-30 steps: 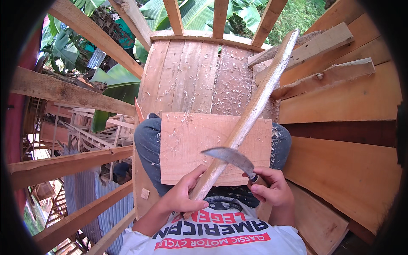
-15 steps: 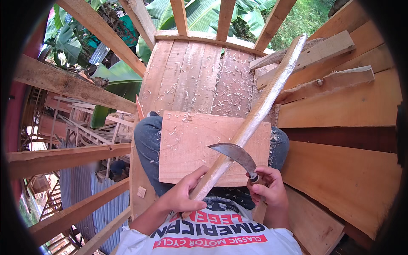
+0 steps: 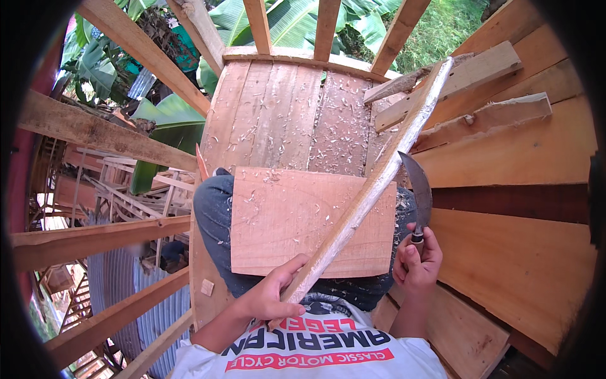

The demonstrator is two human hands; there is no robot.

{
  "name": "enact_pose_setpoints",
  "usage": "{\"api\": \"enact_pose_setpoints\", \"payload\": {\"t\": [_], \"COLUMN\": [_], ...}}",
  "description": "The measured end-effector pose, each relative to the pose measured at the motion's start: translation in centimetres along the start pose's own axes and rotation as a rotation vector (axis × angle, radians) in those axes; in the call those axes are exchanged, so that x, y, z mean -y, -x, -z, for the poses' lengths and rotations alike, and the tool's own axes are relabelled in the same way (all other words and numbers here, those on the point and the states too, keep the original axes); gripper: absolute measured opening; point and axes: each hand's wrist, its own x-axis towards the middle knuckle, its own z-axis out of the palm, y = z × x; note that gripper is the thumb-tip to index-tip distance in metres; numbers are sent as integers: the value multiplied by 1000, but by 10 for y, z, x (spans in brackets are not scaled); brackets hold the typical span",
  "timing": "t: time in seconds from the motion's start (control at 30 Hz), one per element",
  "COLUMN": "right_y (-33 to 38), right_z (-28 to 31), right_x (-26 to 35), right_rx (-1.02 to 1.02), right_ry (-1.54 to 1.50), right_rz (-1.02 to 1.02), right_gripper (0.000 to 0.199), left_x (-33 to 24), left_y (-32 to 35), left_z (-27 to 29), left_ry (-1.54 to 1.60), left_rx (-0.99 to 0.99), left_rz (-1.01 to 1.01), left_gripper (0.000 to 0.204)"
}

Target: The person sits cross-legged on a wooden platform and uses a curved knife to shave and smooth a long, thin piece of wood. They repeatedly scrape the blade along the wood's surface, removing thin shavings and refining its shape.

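A long wooden stick point(image 3: 353, 218), pale and rough along one side, slants from my lap up to the far right. My left hand point(image 3: 278, 292) grips its near end. In my right hand point(image 3: 418, 260) is a sickle point(image 3: 418, 187) with a dark curved blade, held by its short wooden handle. The blade points up and away, its tip close beside the stick's right edge in view; whether it touches, I cannot tell. Under the stick, a flat rectangular board point(image 3: 297, 221) lies across my legs, with a few shavings on it.
Wood shavings are scattered over the plank floor point(image 3: 265, 114) ahead. Offcut boards point(image 3: 454, 82) lie at the far right, near a wall of wide planks point(image 3: 505, 246). Slatted wooden rails point(image 3: 101, 237) stand on the left and ahead, with banana leaves point(image 3: 278, 25) beyond. A small wood block point(image 3: 207, 287) rests at my left.
My right hand has swung the sickle rightward and off the stick, turning its blade from pointing left to pointing up. The stick has shifted slightly; my left hand keeps its grip.
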Motion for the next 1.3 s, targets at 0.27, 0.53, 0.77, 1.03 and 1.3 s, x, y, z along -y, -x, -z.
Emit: {"api": "enact_pose_setpoints", "payload": {"t": [0.27,0.53,0.77,1.03,1.3], "right_y": [8,3,-8,7,2], "right_z": [3,-6,-21,-24,-21], "right_x": [-6,0,-9,5,8], "right_rx": [466,433,-97,506,515], "right_ry": [-91,-88,92,51,-94], "right_rz": [-343,-359,103,-419,-487], "right_gripper": [34,30,27,29,30], "left_x": [-6,-6,-11,-1,-2], "left_y": [-2,0,1,-2,2], "left_z": [-2,6,12,12,17], "left_ry": [-6,29,50,105,77], "left_rx": [-21,-6,110,57,24], "left_rz": [15,3,41,-29,-48], "left_gripper": [82,80,81,79,78]}}
